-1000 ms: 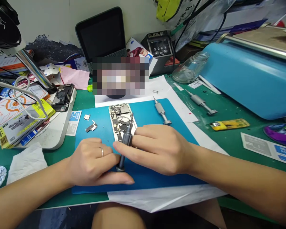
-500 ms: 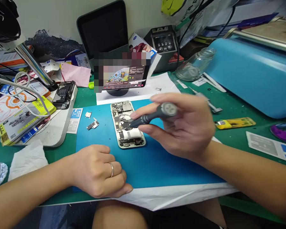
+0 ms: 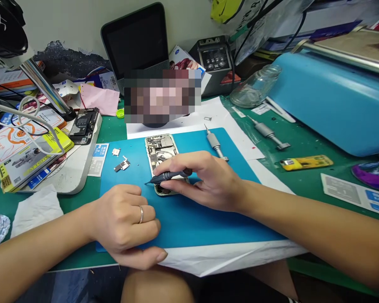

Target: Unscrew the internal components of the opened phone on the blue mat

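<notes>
An opened phone (image 3: 162,152) lies upright on the blue mat (image 3: 196,227), its inner parts exposed. My right hand (image 3: 202,179) pinches a dark screwdriver (image 3: 169,176) held low across the phone's lower part. Its tip points left and meets the mat just beside the phone's left edge. My left hand (image 3: 129,225), with a ring on one finger, rests curled at the mat's near left edge; whether anything is inside it is hidden. Small phone parts (image 3: 122,164) lie left of the phone. A grey screwdriver (image 3: 214,142) lies right of it.
A blurred-out screen (image 3: 162,97) stands behind the mat. On the left are a lamp post (image 3: 47,88), boxes (image 3: 34,155) and another opened phone (image 3: 84,125). A glass jar (image 3: 255,86), a second grey screwdriver (image 3: 268,132) and a yellow tool (image 3: 306,162) are on the right.
My right hand has moved down and left, lowering the dark screwdriver's tip to the mat beside the phone. The grey screwdriver behind it is now uncovered. My left hand's thumb has spread slightly.
</notes>
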The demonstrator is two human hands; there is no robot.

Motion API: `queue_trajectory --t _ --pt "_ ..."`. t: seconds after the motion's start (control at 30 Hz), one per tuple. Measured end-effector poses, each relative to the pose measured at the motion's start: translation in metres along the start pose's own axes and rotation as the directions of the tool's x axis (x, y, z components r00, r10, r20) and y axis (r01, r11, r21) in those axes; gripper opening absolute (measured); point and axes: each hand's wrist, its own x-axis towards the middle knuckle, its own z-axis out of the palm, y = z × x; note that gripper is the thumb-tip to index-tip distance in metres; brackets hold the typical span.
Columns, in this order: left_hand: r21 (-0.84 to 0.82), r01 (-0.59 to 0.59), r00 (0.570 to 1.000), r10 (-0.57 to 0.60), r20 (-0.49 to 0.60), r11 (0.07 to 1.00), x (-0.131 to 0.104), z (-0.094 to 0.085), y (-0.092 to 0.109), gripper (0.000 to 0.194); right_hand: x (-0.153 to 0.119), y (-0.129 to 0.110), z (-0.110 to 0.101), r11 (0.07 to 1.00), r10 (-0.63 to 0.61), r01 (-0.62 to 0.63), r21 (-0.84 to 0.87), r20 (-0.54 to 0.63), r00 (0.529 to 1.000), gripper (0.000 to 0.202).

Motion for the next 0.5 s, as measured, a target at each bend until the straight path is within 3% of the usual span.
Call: queue_trajectory --t 0.2,0.33,0.43,0.5 --pt "0.02 0.122 0.98 -0.118 -0.159 0.992 -0.004 -0.002 0.001 0.015 0.0 -0.001 -0.001 0.998 0.059 -0.059 -0.001 0.017 0.998 0.025" --pt "0.055 0.336 0.902 -0.304 -0.305 0.94 -0.004 -0.008 -0.005 0.01 0.004 -0.004 -0.006 0.993 0.098 -0.088 0.084 -0.121 0.988 0.032" --pt "0.112 0.495 0.844 -0.445 -0.3 0.862 -0.002 -0.009 -0.013 0.018 0.008 -0.005 -0.009 0.978 0.062 -0.006 0.207 -0.268 0.961 0.044" --pt "0.121 0.514 0.843 -0.475 -0.253 0.849 -0.003 -0.007 -0.016 0.024 0.009 -0.005 -0.01 0.978 0.046 0.019 0.21 -0.301 0.953 0.048"
